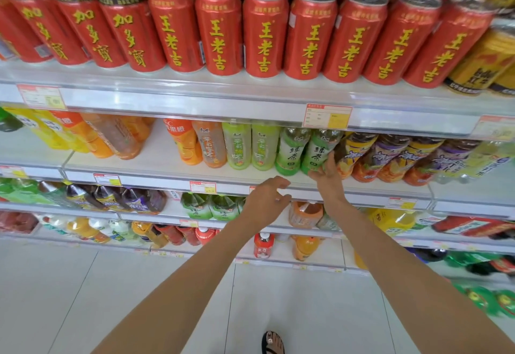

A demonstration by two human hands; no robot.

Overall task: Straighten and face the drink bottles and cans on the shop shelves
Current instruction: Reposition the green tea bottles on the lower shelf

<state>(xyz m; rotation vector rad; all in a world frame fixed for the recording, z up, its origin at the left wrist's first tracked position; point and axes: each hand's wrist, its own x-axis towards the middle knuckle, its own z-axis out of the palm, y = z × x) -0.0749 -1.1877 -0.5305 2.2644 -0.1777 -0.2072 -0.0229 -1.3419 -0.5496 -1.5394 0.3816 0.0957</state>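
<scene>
Red drink cans (264, 33) fill the top shelf in a tidy front row, labels facing out. On the second shelf stand two green tea bottles (292, 150). My right hand (328, 178) reaches the right one of them (320, 153); its fingers lie straight against the bottle's lower right side. My left hand (267, 200) hovers in front of the shelf edge below the green bottles, fingers loosely curled and holding nothing. Pale green bottles (250, 144) and orange bottles (195, 141) stand to the left, dark iced tea bottles (390, 158) to the right.
A gap of bare shelf (161, 155) lies left of the orange bottles. Price tags (327, 116) hang on the shelf rails. Lower shelves hold more bottles (206, 206). Yellow cans (485, 60) sit at the top right. White tiled floor (139, 284) lies below, with my sandalled foot (273, 342).
</scene>
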